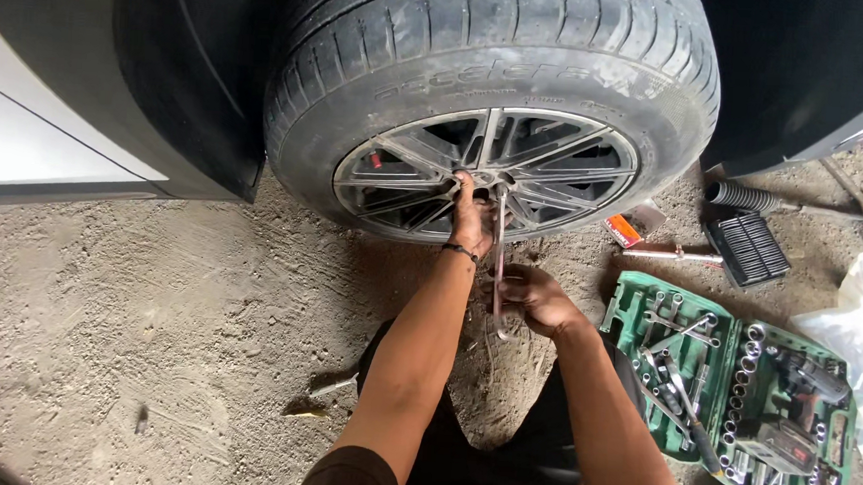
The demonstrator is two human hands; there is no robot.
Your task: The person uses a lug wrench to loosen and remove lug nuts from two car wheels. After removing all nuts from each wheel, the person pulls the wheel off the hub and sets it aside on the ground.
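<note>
A car wheel (429,87) with a black tyre and a grey multi-spoke alloy rim (561,161) stands on the dirt ground in front of me. My left hand (471,220) reaches up to the hub, fingers touching the centre of the rim. A long metal wrench (499,260) runs down from the hub. My right hand (531,297) is closed around its lower handle end. A dark band circles my left wrist.
An open green tool case (632,305) with sockets and wrenches lies at the right. Behind it are a black ribbed part (747,249), a corrugated hose (742,196), a small orange box (624,230) and a clear plastic bag (860,319). White car body panel (29,138) at left.
</note>
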